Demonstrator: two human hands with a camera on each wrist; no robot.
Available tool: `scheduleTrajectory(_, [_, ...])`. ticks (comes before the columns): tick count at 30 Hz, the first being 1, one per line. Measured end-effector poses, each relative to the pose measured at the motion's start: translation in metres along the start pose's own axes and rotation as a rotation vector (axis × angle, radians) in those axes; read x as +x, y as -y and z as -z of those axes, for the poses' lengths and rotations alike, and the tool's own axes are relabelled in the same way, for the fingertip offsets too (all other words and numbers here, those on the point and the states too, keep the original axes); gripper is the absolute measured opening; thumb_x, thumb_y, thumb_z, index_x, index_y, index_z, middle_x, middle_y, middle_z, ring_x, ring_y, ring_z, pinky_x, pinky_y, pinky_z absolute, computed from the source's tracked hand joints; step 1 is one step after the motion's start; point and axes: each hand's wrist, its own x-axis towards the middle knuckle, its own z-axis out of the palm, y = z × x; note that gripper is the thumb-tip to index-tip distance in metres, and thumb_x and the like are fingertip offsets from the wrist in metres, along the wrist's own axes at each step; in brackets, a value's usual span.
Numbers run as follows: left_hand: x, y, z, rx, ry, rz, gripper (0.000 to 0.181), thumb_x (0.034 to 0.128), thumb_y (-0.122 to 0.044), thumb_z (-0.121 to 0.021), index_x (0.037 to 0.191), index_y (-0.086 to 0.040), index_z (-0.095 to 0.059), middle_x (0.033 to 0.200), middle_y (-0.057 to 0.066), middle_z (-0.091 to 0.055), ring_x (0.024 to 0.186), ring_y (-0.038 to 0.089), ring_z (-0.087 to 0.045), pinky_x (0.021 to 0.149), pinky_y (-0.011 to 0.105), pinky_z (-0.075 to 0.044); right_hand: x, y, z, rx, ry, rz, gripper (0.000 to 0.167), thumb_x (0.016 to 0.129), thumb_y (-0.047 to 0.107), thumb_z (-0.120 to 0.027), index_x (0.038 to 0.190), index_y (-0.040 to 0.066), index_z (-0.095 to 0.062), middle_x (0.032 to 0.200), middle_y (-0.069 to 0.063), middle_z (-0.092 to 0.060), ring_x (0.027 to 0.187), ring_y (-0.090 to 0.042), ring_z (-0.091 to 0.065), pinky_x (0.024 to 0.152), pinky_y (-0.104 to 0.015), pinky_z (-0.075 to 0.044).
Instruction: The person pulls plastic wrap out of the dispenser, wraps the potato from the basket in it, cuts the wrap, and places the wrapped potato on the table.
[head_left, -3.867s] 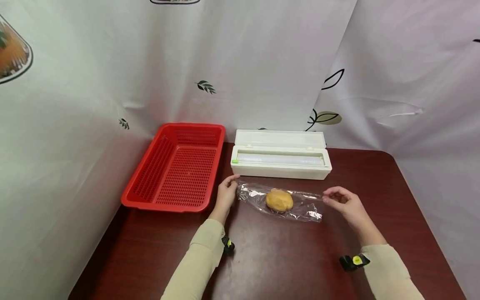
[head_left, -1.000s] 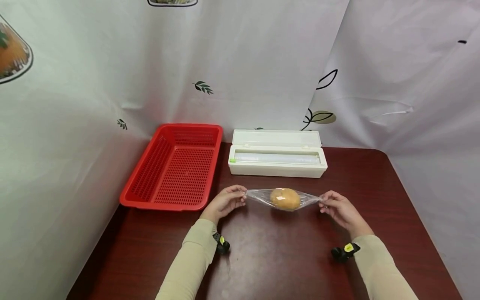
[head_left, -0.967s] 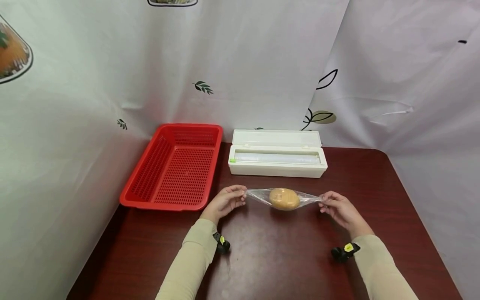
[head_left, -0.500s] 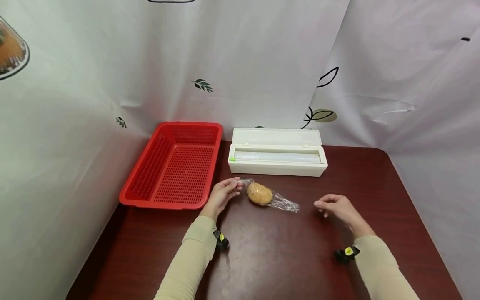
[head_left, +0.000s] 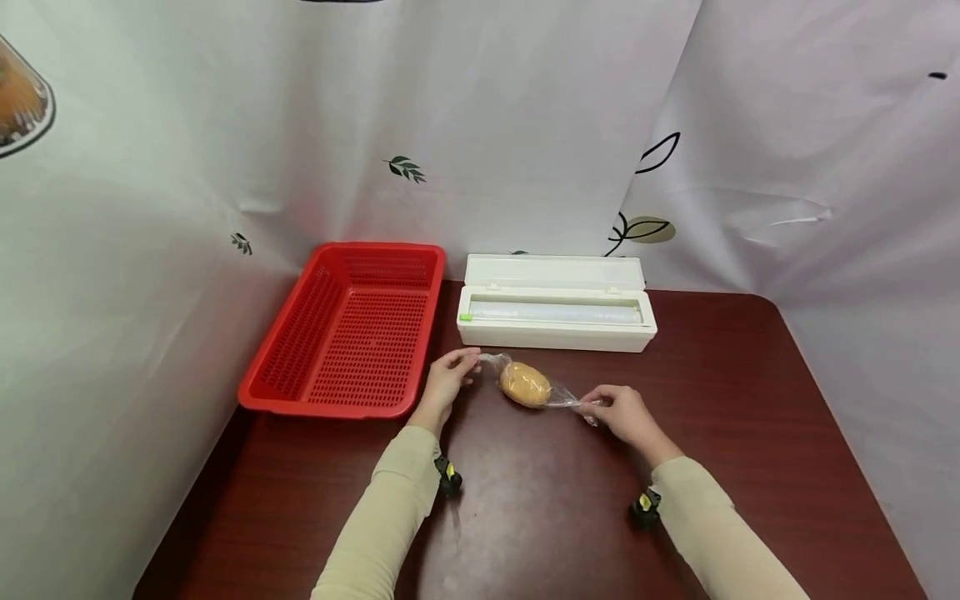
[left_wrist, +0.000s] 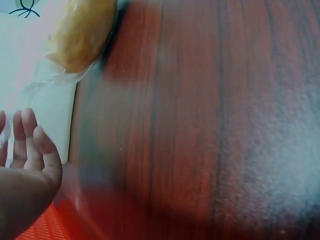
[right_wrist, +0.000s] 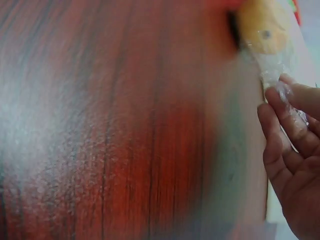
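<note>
A yellow-brown potato [head_left: 525, 384] lies wrapped in clear cling film [head_left: 562, 397], a twisted tail at each end, over the middle of the table. My left hand [head_left: 444, 385] pinches the left tail between thumb and fingers. At the other end my right hand [head_left: 626, 415] pinches the right tail, and a loose bit of film sticks out below the fingertips. In the left wrist view the potato [left_wrist: 82, 35] is at the top, and part of the left hand [left_wrist: 32, 167] is cut off. The right wrist view shows crumpled film [right_wrist: 284, 92] between thumb and index finger.
A white cling film box [head_left: 555, 338] with its lid raised stands behind the potato, a roll inside. To the left is a red perforated basket [head_left: 330, 408]. Printed curtains [head_left: 525, 125] border the dark red wooden table [head_left: 540, 517].
Earlier the film lay spread out, then was drawn tight between both hands. The right hand let go and the potato shifted left; now that hand has moved left and grips the right tail again.
</note>
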Motion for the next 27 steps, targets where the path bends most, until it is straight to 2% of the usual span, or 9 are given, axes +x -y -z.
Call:
scheduleTrajectory(5, [0.004, -0.004, -0.006, -0.055, -0.076, 0.018, 0.027, 0.0869, -0.006, -0.062, 0.112, 0.001, -0.055, 0.075, 0.001, -0.065, 0.063, 0.010, -0.061, 0.057, 0.027, -0.042, -0.012, -0.012, 0.013, 0.170, 0.033, -0.142, 0.020, 0.083, 0.015, -0.069, 0.093, -0.002, -0.067, 0.068, -0.002, -0.064, 0.057, -0.013, -0.054, 0.053, -0.028, -0.045])
scheduleTrajectory(10, [0.008, -0.008, -0.019, -0.131, -0.053, 0.140, 0.018, 0.0842, -0.006, -0.065, 0.096, -0.005, -0.052, 0.067, 0.000, -0.064, 0.056, 0.007, -0.061, 0.050, 0.020, -0.041, -0.031, -0.023, 0.019, 0.354, 0.158, -0.221, 0.019, 0.084, 0.005, -0.063, 0.096, -0.005, -0.054, 0.073, -0.008, -0.068, 0.062, -0.015, -0.062, 0.050, -0.028, -0.045])
scheduleTrajectory(14, [0.013, -0.008, -0.033, -0.261, -0.055, 0.229, 0.012, 0.0849, -0.002, -0.064, 0.092, -0.003, -0.054, 0.073, 0.003, -0.065, 0.059, 0.010, -0.064, 0.051, 0.019, -0.049, -0.046, -0.020, 0.016, 0.355, 0.272, -0.207, 0.015, 0.084, 0.005, -0.062, 0.089, -0.001, -0.049, 0.073, -0.010, -0.068, 0.062, -0.017, -0.063, 0.047, -0.028, -0.044])
scheduleTrajectory(17, [0.017, -0.007, -0.044, -0.338, -0.052, 0.254, 0.014, 0.0857, 0.001, -0.062, 0.098, 0.003, -0.056, 0.079, 0.009, -0.067, 0.062, 0.013, -0.066, 0.058, 0.023, -0.053, -0.055, -0.014, 0.009, 0.326, 0.327, -0.189, 0.013, 0.083, 0.006, -0.063, 0.086, 0.000, -0.051, 0.072, -0.010, -0.066, 0.059, -0.017, -0.060, 0.046, -0.028, -0.044])
scheduleTrajectory(20, [0.021, -0.005, -0.055, -0.385, -0.038, 0.262, 0.024, 0.0863, 0.004, -0.059, 0.109, 0.008, -0.055, 0.090, 0.019, -0.067, 0.068, 0.016, -0.067, 0.066, 0.027, -0.054, -0.062, -0.007, 0.000, 0.333, 0.354, -0.194, 0.013, 0.082, 0.007, -0.064, 0.085, -0.002, -0.056, 0.071, -0.009, -0.066, 0.058, -0.017, -0.059, 0.046, -0.028, -0.044])
scheduleTrajectory(23, [0.023, -0.004, -0.063, -0.389, -0.006, 0.256, 0.033, 0.0864, 0.007, -0.058, 0.119, 0.010, -0.054, 0.103, 0.026, -0.063, 0.080, 0.022, -0.068, 0.073, 0.030, -0.053, -0.066, -0.001, -0.010, 0.332, 0.348, -0.197, 0.012, 0.080, 0.006, -0.066, 0.085, -0.004, -0.062, 0.070, -0.009, -0.066, 0.057, -0.015, -0.060, 0.045, -0.026, -0.045])
scheduleTrajectory(27, [0.023, -0.001, -0.071, -0.336, 0.077, 0.236, 0.035, 0.0884, 0.006, -0.055, 0.124, 0.009, -0.052, 0.116, 0.027, -0.057, 0.100, 0.027, -0.062, 0.081, 0.031, -0.050, -0.070, 0.007, -0.020, 0.323, 0.322, -0.204, 0.013, 0.080, 0.006, -0.067, 0.087, -0.005, -0.067, 0.069, -0.009, -0.067, 0.055, -0.013, -0.060, 0.043, -0.025, -0.045])
